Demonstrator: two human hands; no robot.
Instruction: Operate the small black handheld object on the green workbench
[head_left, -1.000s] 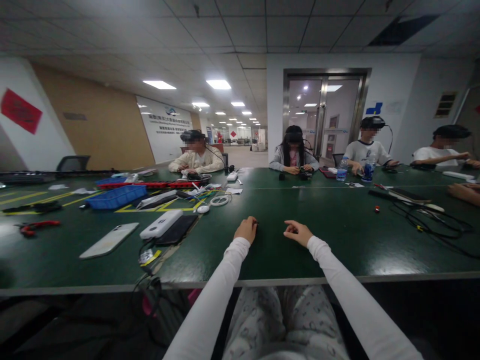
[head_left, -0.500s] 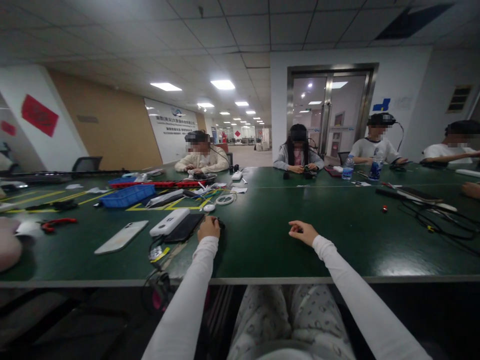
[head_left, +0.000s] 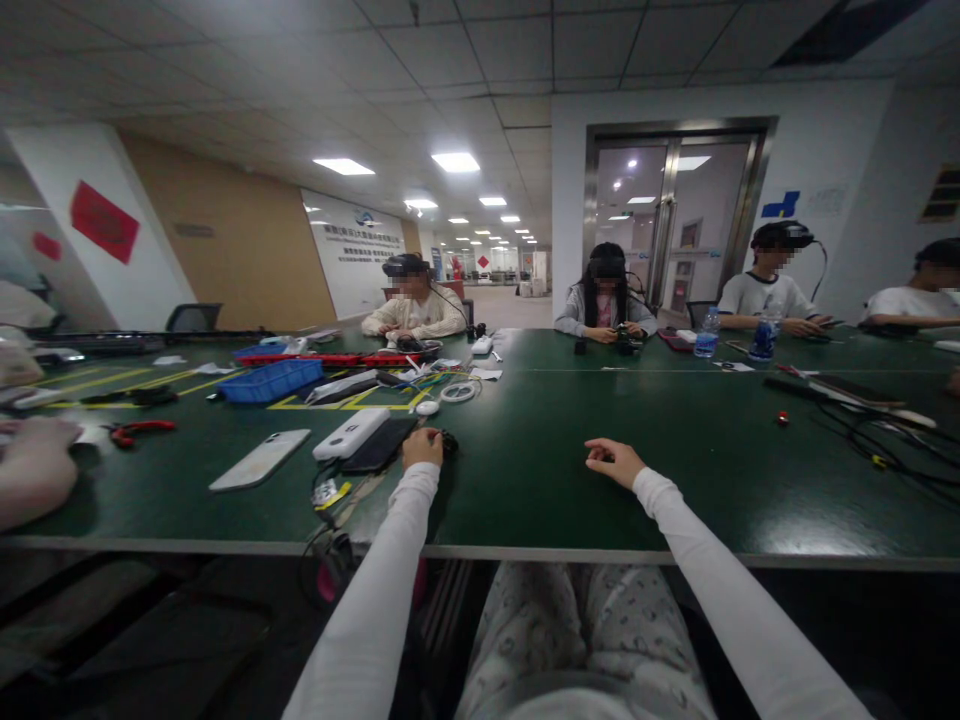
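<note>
My left hand [head_left: 423, 449] rests on the green table [head_left: 517, 470], its fingers closed round a small black object [head_left: 449, 442] that shows at the right side of the hand. What kind of object it is, I cannot make out. Just left of this hand lie a dark flat phone-like slab [head_left: 381, 446] and a white power bank [head_left: 351, 434]. My right hand [head_left: 615, 463] is held low over the table to the right, holding nothing, with fingers loosely curved and the thumb apart from them.
A white phone [head_left: 260, 460], blue tray [head_left: 271, 381], red-handled pliers [head_left: 141, 432] and coiled white cable [head_left: 459, 392] lie on the left. Black cables [head_left: 855, 430] and water bottles [head_left: 706, 334] are on the right. Several people sit around the table; a co-worker's arm [head_left: 37, 470] rests at far left.
The view has turned a little left, so most things sit further right. More of the black object shows beside my left hand. The co-worker's arm at far left reaches further in.
</note>
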